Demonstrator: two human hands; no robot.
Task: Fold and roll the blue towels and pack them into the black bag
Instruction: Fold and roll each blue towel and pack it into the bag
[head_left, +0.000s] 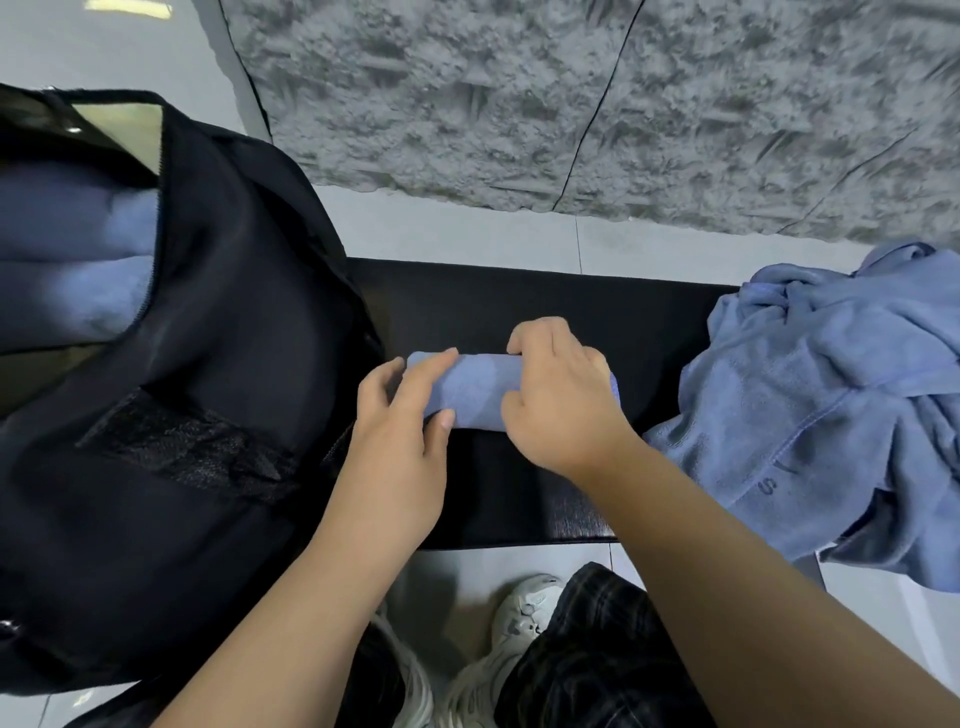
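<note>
Both hands grip one rolled towel (480, 389): the left hand (402, 436) pinches its 9 o'clock end between thumb and straight fingers, the right hand (563, 400) curls over its 3 o'clock end. The soft blue cylinder lies on a smooth black bench (519, 301). At 9 o'clock gapes the black fabric bag (234, 312), rolls (78, 260) inside. At 3 o'clock sits a crumpled pile (831, 395) of towels.
</note>
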